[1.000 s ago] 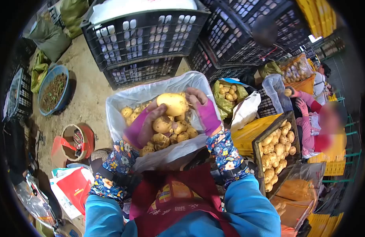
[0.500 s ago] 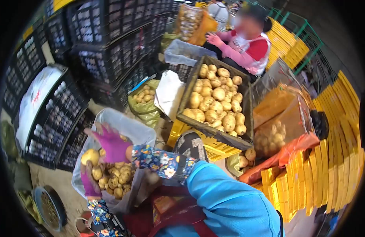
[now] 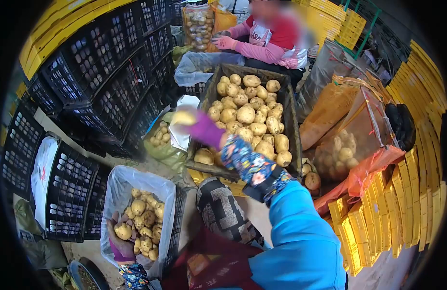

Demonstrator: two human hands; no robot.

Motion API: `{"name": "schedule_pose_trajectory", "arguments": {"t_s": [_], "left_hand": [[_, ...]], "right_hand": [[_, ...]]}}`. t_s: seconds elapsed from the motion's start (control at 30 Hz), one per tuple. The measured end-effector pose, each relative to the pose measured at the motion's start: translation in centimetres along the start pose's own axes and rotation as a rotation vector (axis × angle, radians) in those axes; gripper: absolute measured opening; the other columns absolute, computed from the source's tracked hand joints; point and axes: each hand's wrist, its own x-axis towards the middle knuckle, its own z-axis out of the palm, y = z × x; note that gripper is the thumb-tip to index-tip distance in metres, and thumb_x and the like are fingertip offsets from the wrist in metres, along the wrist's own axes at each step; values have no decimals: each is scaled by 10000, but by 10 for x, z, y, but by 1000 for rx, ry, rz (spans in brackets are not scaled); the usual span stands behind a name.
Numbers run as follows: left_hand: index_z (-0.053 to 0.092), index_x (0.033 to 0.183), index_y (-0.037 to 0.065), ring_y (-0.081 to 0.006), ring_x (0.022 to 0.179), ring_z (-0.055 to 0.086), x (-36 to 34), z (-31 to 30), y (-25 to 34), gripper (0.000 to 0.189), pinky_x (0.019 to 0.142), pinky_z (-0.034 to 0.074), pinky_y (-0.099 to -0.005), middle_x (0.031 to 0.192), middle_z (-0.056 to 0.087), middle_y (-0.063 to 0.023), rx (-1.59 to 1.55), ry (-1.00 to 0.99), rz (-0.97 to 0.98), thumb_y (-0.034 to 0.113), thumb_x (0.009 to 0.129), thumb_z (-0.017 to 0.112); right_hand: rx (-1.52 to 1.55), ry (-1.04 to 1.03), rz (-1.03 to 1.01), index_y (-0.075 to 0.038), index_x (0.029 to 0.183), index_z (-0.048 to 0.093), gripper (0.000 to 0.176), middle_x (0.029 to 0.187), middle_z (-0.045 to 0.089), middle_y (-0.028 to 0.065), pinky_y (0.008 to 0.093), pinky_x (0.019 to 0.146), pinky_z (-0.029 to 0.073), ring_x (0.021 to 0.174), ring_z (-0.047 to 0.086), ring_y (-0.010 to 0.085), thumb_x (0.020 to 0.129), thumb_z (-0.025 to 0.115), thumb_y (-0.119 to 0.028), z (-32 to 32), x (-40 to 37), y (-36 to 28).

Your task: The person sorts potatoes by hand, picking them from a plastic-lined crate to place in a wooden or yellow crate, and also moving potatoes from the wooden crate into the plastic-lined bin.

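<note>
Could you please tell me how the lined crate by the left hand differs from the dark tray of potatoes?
The lined crate has pale plastic over its rim, while the dark tray has a bare, worn rim. The dark tray is wider and holds more potatoes than the lined crate. The left hand is inside the lined crate, while the dark tray sits above yellow plastic crates. Both hold loose, yellowish potatoes.

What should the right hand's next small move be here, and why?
Probably ease the right hand over the wooden crate and lower its potato in: both hand and potato look blurred, near the crate's left side in view, and that crate already holds many loose potatoes.
</note>
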Motion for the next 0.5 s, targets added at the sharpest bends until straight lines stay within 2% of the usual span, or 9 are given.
{"name": "schedule_pose_trajectory", "arguments": {"t_s": [0.03,0.1,0.13,0.17,0.23,0.37,0.4,0.43,0.5], "left_hand": [[450,1418,94,-166,995,643,2,-4,-3,634,622,529,-224,1143,646,-85,-51,8,-13,560,990,432],[464,1409,107,-178,1035,629,5,-1,-9,611,726,537,-262,1164,644,-74,-95,17,-3,530,970,494],[475,1400,110,-180,1046,623,13,-4,-15,601,758,534,-273,1172,641,-73,-143,-11,-22,522,964,511],[486,1390,113,-182,1058,616,22,-10,-21,591,791,531,-284,1180,639,-72,-190,-38,-41,513,958,527],[499,1370,113,-207,1078,600,35,-10,-27,574,851,511,-308,1211,625,-84,-220,-48,-61,497,947,550],[491,1367,92,-231,1077,599,27,42,-10,571,861,513,-328,1220,619,-97,-174,22,-61,487,956,536],[494,1362,86,-234,1081,599,23,49,-6,570,871,513,-335,1219,618,-99,-168,11,-57,485,957,534],[497,1358,80,-237,1085,598,22,56,-3,569,880,513,-343,1218,618,-101,-162,-4,-58,483,958,532],[508,1334,64,-247,1081,609,29,51,-8,554,907,516,-367,1185,631,-111,-116,-60,-6,475,963,520]], "right_hand": [[-258,307,-177,-52,1227,571,553,1061,650,95,339,879,520,984,645,236,775,811,-262,-46,15,49],[-434,532,-12,-48,1265,562,623,1103,659,142,365,883,519,999,652,257,777,784,-365,-108,11,33],[-537,625,-97,-47,1280,553,631,1130,655,164,371,890,514,1020,648,275,790,758,-387,-133,18,45],[-584,663,-44,-44,1286,546,621,1146,649,188,393,922,498,1061,635,312,796,743,-370,-149,22,46],[-585,768,103,-38,1320,528,583,1242,603,191,367,963,467,1140,588,290,849,708,-332,-179,34,81],[-527,906,-59,-39,1322,530,572,1284,581,212,403,1015,430,1194,557,338,868,679,-353,-186,67,120],[-686,910,-29,-51,1352,509,577,1304,569,221,416,1020,429,1203,543,375,884,651,-358,-187,75,122],[-791,890,60,-119,1446,421,632,1365,524,246,454,1076,373,1265,490,413,911,580,-416,-184,81,123],[-1285,732,455,-159,1481,374,650,1393,486,236,513,1071,361,1299,443,403,916,512,-450,-192,103,162]]}}
